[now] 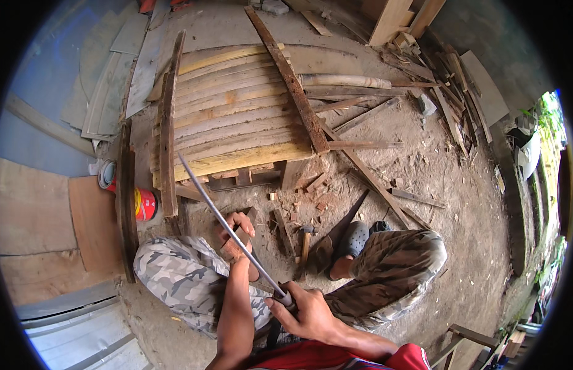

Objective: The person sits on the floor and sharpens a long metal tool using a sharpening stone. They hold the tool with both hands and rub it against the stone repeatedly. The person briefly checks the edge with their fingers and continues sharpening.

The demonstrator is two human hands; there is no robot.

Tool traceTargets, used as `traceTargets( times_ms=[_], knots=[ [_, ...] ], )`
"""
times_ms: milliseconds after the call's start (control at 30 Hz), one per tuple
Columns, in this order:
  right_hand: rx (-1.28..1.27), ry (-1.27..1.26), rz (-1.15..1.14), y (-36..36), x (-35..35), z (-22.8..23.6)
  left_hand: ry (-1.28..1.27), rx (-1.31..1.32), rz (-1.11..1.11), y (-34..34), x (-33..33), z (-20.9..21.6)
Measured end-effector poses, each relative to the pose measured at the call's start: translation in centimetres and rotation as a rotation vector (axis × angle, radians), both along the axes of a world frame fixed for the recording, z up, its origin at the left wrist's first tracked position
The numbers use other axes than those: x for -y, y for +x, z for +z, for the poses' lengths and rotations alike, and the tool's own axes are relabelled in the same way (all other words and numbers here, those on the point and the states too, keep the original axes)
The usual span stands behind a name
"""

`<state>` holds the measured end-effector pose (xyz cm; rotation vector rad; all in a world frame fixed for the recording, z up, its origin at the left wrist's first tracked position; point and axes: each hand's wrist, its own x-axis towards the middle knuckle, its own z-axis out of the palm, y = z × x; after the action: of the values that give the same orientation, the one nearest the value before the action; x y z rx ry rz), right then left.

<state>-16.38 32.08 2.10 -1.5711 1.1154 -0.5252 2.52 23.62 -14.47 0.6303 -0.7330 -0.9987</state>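
Note:
My right hand (310,311) is closed round the grip of a long, narrow grey blade (221,217), seen almost edge-on; whether it is a saw or a machete I cannot tell. The blade slants up and left, passing over my left hand (239,223), its tip near the pallet-like stack. Curled fingers of that hand hold a small reddish-brown wood block (234,248) close to the blade. Whether blade and block touch is unclear. On the ground between my legs lies a hammer (305,244) beside a short board (284,233).
Ahead stands a low slatted wooden platform (237,117) with a dark beam (289,80) across its right side and another beam (170,123) on its left. A red can (145,205) stands at left. Wood scraps (317,182) and loose planks (366,179) litter the ground.

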Motion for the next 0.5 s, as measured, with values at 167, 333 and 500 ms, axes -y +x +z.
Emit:
traceTargets(
  times_ms=[167,333,500],
  knots=[
    [-0.057,-0.021,0.046,0.2,0.0,-0.8,0.016,-0.120,-0.100,0.4,-0.3,0.0],
    [0.050,-0.034,-0.055,0.1,-0.1,0.8,0.019,-0.093,-0.079,-0.2,0.2,-0.6],
    [-0.054,-0.042,0.019,0.1,0.0,-0.4,-0.017,-0.147,-0.103,0.1,0.1,-1.1]
  ],
)
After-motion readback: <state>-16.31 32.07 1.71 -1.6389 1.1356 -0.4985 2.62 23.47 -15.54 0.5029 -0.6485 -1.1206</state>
